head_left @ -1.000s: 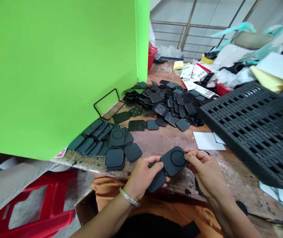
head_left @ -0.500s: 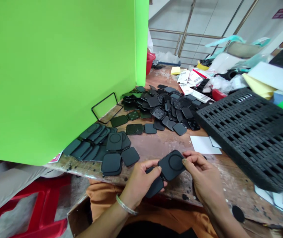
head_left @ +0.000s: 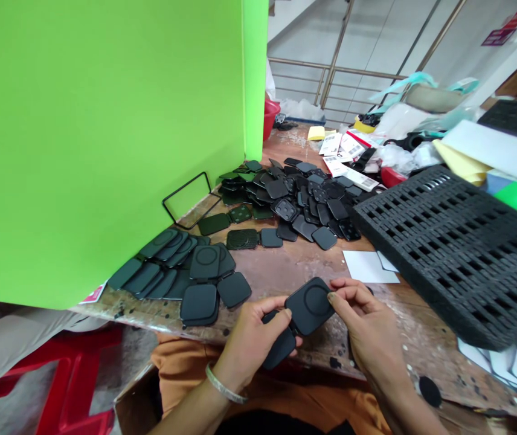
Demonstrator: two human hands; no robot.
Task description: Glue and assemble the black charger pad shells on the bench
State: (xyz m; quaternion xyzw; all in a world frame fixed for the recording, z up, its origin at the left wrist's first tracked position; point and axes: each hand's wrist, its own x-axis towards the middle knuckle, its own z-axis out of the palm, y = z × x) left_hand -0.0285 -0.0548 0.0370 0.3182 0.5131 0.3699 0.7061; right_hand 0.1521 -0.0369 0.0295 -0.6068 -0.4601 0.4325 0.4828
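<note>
A black folding charging pad [head_left: 309, 307] of two hinged squares is spread between my hands above the table's front edge. Its larger square shows a ring mark. My left hand [head_left: 263, 332] grips it by the hinge side, thumb on top and fingers underneath. At the upper right corner, my right hand [head_left: 367, 320] pinches the rim between thumb and fingers. Left of my hands lie several similar pads [head_left: 205, 261], overlapping in rows. Farther back is a heap of black folding pads [head_left: 304, 199], some showing dotted undersides.
A large bright green panel [head_left: 104, 133] rises at the left, with a thin black wire frame [head_left: 186, 202] beside it. A slotted black foam tray [head_left: 458, 254] fills the right side. White cards [head_left: 367, 266], labels and plastic bags lie around. A red stool [head_left: 59, 386] stands below left.
The view has shifted slightly, so the scene sits a little farther left. Both hands keep the same hold on the charging pad, which has hardly moved.
</note>
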